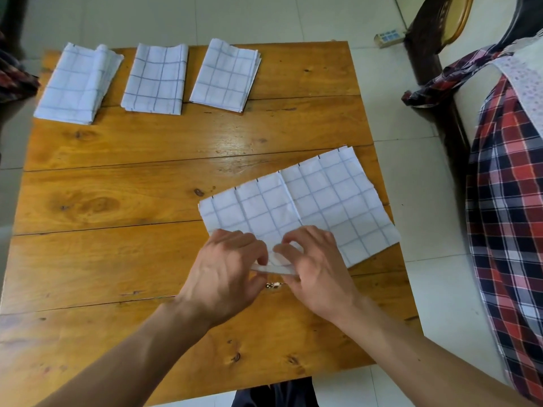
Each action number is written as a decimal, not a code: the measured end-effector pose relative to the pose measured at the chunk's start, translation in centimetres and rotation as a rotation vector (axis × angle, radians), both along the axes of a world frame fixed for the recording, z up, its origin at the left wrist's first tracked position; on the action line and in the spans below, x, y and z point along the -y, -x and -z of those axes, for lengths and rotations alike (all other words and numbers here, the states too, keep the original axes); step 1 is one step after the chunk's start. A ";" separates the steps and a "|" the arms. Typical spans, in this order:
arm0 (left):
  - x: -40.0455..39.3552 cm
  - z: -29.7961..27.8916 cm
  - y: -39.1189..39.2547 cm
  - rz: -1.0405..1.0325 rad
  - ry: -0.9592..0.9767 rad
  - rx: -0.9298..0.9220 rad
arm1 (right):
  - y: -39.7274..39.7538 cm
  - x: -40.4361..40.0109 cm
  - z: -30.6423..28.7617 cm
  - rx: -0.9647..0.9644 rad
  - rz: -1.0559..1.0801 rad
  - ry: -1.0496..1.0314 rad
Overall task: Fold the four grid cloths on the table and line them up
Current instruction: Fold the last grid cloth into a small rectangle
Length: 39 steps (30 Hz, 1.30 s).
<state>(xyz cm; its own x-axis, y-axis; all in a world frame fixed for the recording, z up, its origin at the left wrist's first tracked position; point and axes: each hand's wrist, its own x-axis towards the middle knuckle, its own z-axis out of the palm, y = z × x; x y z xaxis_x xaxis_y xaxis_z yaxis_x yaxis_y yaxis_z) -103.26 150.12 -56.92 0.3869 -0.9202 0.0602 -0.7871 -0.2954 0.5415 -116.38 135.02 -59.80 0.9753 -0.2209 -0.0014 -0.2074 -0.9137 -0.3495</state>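
Your left hand (226, 271) and right hand (317, 271) meet at the near edge of the fourth grid cloth (308, 201), fingers curled and pinching its lifted white hem. That thin, creased cloth lies half-folded, slanted across the glossy, knotty wooden table (117, 201). Three folded grid cloths (155, 79) sit in a row along the far edge. No writing is readable.

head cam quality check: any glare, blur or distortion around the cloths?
Head view: soft glare streaks on the varnished table, none on the cloth being folded; wide-angle bowing bends the table edges and the floor tile lines; both hands slightly motion-soft, grid lines on the three folded cloths legible.
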 end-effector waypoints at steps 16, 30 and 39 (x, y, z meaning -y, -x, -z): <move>1.2 2.9 -5.2 -0.060 -0.063 0.186 | 3.1 4.6 0.1 0.158 0.109 -0.086; -6.6 -1.6 -0.2 0.049 -0.002 0.143 | 1.8 4.0 2.4 0.258 0.046 -0.135; -6.7 -0.1 2.0 0.012 0.032 0.028 | 3.5 5.4 3.7 0.065 0.048 -0.139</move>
<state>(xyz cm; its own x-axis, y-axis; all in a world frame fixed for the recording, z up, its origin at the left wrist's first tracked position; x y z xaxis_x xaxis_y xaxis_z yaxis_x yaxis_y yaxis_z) -105.30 156.85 -56.78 0.3738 -0.9221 0.1002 -0.8056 -0.2692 0.5278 -119.90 129.67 -63.49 0.9628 -0.2689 0.0279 -0.2220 -0.8453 -0.4861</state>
